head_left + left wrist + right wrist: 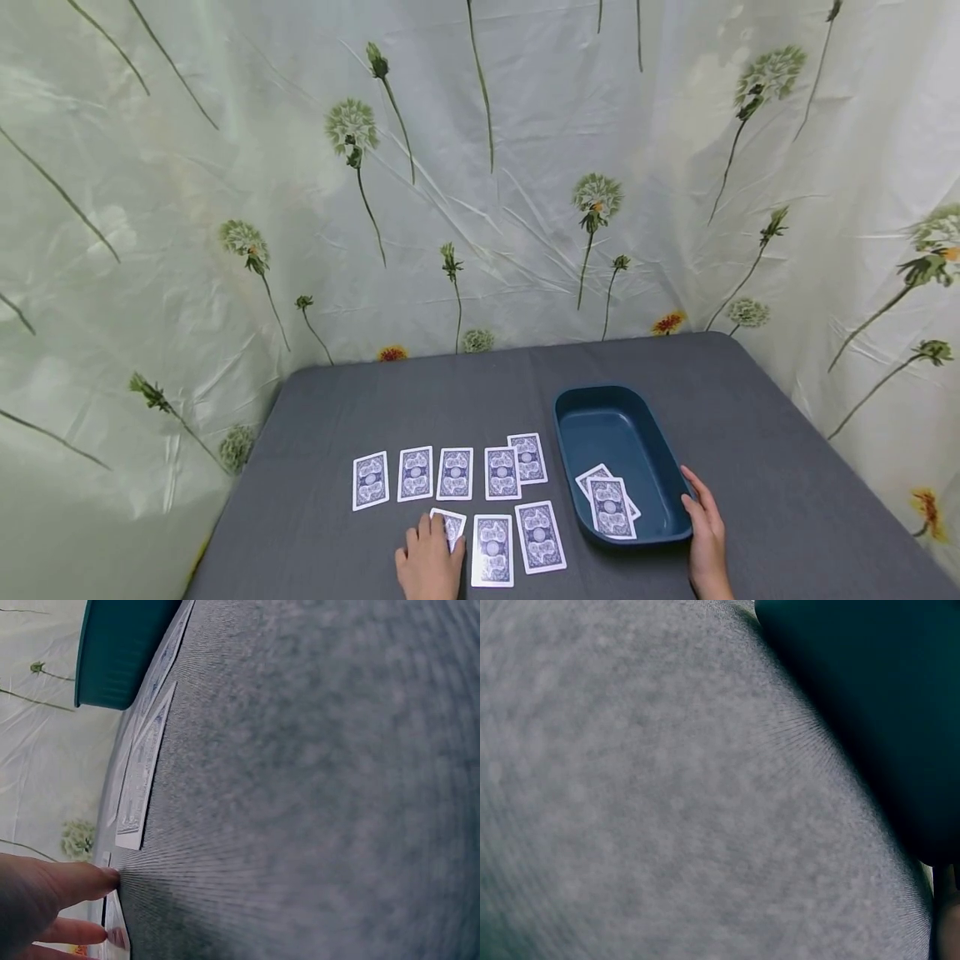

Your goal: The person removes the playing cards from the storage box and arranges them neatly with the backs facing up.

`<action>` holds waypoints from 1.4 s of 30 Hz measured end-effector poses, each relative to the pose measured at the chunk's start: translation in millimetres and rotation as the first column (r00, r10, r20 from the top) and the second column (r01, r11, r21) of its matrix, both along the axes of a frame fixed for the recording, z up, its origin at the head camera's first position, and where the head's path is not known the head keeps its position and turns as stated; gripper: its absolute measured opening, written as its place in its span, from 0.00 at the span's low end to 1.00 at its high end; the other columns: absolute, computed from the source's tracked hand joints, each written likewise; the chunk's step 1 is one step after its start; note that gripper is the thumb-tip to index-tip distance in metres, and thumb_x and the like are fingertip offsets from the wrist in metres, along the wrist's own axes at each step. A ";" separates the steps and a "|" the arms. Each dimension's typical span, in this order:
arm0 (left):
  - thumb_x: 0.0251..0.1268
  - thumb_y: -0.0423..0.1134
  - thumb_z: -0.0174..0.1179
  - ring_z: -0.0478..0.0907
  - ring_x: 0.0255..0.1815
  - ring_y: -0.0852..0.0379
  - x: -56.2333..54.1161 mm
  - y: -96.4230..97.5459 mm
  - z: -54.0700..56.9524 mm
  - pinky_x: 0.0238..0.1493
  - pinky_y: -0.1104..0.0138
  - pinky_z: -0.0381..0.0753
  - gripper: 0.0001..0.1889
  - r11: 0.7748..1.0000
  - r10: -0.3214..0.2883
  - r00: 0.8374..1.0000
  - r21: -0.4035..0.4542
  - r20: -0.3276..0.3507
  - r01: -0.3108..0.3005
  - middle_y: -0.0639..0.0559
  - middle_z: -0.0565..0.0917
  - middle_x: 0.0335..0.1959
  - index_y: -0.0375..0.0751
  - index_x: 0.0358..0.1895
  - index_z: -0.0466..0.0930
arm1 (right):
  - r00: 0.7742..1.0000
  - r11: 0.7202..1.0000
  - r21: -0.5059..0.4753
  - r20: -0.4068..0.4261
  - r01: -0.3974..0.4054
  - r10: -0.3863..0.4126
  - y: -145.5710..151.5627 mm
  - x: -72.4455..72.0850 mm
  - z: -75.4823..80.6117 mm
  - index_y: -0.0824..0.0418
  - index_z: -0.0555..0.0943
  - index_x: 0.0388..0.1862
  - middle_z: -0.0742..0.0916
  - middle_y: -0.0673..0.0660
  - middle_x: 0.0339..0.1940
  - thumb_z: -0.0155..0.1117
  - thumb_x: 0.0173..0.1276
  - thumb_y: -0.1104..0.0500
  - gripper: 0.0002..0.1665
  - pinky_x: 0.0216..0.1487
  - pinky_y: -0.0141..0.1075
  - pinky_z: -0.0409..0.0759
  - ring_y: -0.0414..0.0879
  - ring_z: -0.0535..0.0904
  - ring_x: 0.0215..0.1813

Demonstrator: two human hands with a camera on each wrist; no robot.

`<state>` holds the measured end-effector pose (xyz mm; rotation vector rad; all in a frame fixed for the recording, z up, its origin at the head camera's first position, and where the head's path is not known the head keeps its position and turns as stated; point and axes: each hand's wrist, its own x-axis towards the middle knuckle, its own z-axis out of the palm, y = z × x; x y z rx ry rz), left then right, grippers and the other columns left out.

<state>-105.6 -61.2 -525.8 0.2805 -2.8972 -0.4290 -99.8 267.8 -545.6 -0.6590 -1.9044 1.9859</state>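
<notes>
At the left end of the nearer row, my left hand (pixel 431 560) pinches a playing card (pixel 453 525), its thumb at the right edge and its fingertips on the card's left part. In the left wrist view, the thumb (pixel 86 883) and fingers are at that card (pixel 118 926), low over the cloth. My right hand (pixel 707 533) rests against the right side of a dark teal tray (pixel 660 442), fingertips and thumb at its rim. Two overlapping face-down cards (pixel 612 508) lie in the tray's near end. The right wrist view shows mostly the tray's outer wall (pixel 870 697).
Several face-down cards form a farther row, starting with a card (pixel 371 481) at the left; its two rightmost overlap. Two more cards (pixel 492 550) lie right of my left hand. Grey cloth (pixel 375 408) covers the table, with a flowered curtain (pixel 420 208) behind.
</notes>
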 end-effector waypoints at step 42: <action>0.47 0.62 0.62 0.73 0.53 0.59 -44.3 158.6 56.6 0.43 0.69 0.77 0.37 0.635 -0.752 0.647 -0.120 0.128 0.763 0.55 0.73 0.55 0.51 0.60 0.66 | 1.000 1.000 0.003 -0.001 0.013 -0.013 -2.3 1.0 4.0 0.56 0.60 0.68 0.65 0.39 0.64 0.40 0.73 0.52 0.27 0.72 0.44 0.38 0.34 0.49 0.69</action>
